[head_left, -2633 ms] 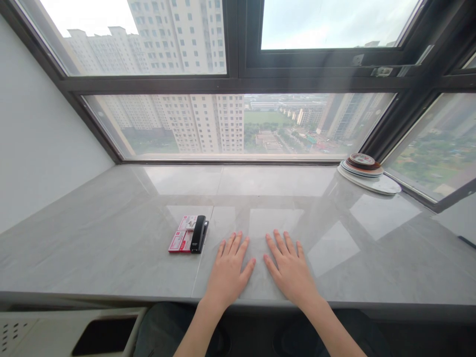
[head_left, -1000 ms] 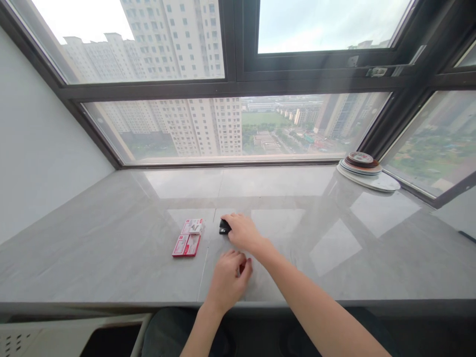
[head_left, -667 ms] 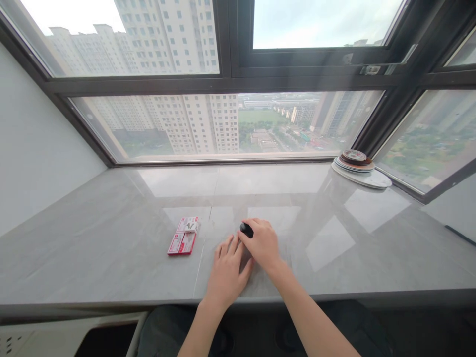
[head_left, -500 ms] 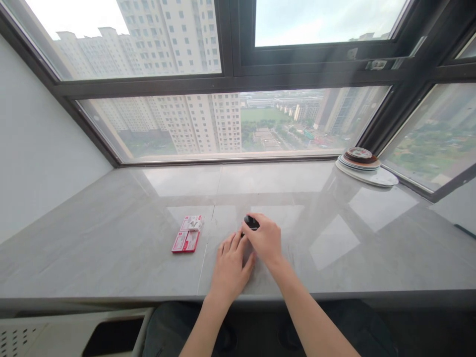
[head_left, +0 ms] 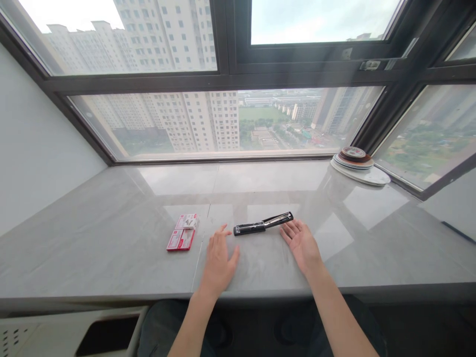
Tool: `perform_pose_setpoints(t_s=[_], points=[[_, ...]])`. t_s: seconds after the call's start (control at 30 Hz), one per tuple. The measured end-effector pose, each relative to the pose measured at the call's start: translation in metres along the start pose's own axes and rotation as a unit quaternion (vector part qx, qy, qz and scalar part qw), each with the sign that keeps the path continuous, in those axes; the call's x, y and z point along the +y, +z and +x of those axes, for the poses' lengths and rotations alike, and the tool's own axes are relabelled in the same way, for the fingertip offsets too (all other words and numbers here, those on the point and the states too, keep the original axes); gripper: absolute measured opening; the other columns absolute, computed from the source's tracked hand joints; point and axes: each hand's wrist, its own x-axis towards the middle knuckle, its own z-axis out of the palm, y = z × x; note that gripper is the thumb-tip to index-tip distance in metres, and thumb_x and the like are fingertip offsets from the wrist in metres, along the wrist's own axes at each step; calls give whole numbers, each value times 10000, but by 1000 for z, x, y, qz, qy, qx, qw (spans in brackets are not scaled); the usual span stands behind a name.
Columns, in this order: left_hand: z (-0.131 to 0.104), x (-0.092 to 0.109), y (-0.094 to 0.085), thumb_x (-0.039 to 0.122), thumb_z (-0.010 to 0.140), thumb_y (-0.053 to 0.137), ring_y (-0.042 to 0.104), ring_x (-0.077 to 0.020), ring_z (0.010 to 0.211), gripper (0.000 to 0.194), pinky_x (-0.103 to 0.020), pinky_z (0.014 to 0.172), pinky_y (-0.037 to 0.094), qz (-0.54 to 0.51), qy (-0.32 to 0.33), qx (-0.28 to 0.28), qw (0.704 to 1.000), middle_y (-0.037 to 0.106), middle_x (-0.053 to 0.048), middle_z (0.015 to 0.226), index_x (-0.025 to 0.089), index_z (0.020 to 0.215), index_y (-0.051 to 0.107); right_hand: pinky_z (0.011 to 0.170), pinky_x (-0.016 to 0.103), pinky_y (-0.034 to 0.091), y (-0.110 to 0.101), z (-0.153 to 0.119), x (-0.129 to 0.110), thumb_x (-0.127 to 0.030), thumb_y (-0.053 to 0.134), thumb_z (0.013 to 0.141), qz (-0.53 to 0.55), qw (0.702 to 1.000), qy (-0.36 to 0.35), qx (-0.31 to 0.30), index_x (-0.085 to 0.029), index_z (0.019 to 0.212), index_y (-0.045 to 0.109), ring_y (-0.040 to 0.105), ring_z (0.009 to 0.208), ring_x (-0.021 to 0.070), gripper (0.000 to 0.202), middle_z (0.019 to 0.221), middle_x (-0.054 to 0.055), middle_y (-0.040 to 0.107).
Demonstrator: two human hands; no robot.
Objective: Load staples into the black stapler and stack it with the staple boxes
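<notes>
A black stapler [head_left: 263, 224] lies on the grey countertop, folded wide apart at its hinge so the metal inside shows. By its left end is my left hand [head_left: 220, 255], fingers apart and holding nothing. My right hand [head_left: 300, 244] rests palm up near the stapler's right end, fingers stretched out; whether the fingertips touch it I cannot tell. To the left of my left hand are small red and white boxes [head_left: 181, 238] that look like staple boxes, with a smaller white one [head_left: 190, 221] at the far end.
A stack of round plates or mats [head_left: 357, 166] stands in the far right corner by the window. The grey countertop [head_left: 122, 238] ends at a front edge close to my body. Below at the left is a pale cabinet-like thing [head_left: 55, 332] with a dark opening.
Both hands have let go and moved apart, the right one to the right. The stapler, mostly hidden under the hands before, now lies opened out on the countertop.
</notes>
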Motion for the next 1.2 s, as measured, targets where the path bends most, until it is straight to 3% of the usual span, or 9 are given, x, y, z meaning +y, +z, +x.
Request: perform_pose_setpoints(t_s=[0.13, 0.2, 0.3, 0.37, 0.57, 0.7, 0.83, 1.1, 1.2], points=[[-7, -30, -27, 298, 977, 553, 336, -388, 1463, 400, -628, 1153, 327, 133, -150, 141, 970, 404, -167, 1565, 210, 1366, 530, 933, 392, 636, -10, -33, 1, -433, 710, 894, -126, 991, -36, 2, -291, 1278, 599, 698, 1135, 232, 424, 1191, 50, 718], [-14, -45, -38, 332, 974, 562, 283, -421, 1479, 393, -664, 1138, 317, 185, -196, 152, 951, 341, -188, 1600, 183, 1338, 562, 779, 378, 654, -12, -45, 4, -484, 674, 912, -231, 972, -34, -18, -274, 1309, 587, 729, 947, 229, 457, 1093, 56, 723], [-25, -55, -43, 360, 975, 568, 300, -408, 1471, 320, -636, 1127, 346, 202, -185, 115, 955, 340, -163, 1607, 207, 1252, 616, 555, 317, 558, -10, -52, 9, -557, 596, 931, -409, 909, -37, -71, -227, 1237, 645, 650, 656, 195, 452, 853, 45, 701], [-28, -51, -40, 364, 969, 584, 399, -377, 1404, 290, -578, 1086, 410, 172, -152, 82, 970, 448, -133, 1537, 242, 1228, 627, 549, 301, 495, -6, -52, 10, -556, 574, 931, -500, 859, -62, -94, -220, 1143, 696, 604, 613, 186, 416, 754, 32, 674], [-18, -8, -26, 252, 856, 687, 594, -285, 1103, 274, -444, 961, 489, 34, -20, -48, 998, 687, -44, 1165, 288, 1124, 645, 625, 289, 442, 9, -49, 1, -491, 559, 933, -585, 791, -50, -175, -242, 1091, 732, 590, 626, 177, 341, 683, -15, 658], [-6, 21, -9, 199, 874, 654, 618, -250, 1023, 215, -406, 922, 497, -40, 19, -90, 995, 704, -28, 1060, 277, 1074, 651, 588, 264, 394, 15, -51, -2, -504, 580, 928, -576, 790, -28, -207, -231, 1099, 726, 551, 580, 161, 354, 610, -36, 619], [4, 35, 7, 191, 868, 682, 633, -235, 1038, 285, -397, 959, 498, -101, 40, -121, 987, 713, -21, 1051, 288, 1135, 674, 508, 238, 288, 22, -44, 0, -597, 573, 922, -512, 819, 51, -252, -177, 882, 706, 423, 499, 116, 443, 538, -42, 537], [12, 18, -7, 255, 892, 704, 648, -227, 1099, 386, -397, 1020, 511, -125, 32, -135, 982, 712, -7, 1187, 326, 1267, 646, 461, 244, 224, 1, -18, -22, -629, 640, 855, -575, 793, 62, -190, -177, 793, 681, 371, 451, 102, 458, 529, -37, 529], [9, 14, -7, 268, 900, 695, 651, -234, 1107, 442, -405, 1027, 514, -122, 24, -132, 983, 711, -13, 1198, 344, 1330, 625, 469, 258, 255, 1, -23, -34, -584, 660, 858, -634, 760, -15, -146, -198, 857, 699, 428, 464, 127, 388, 526, -38, 535]])
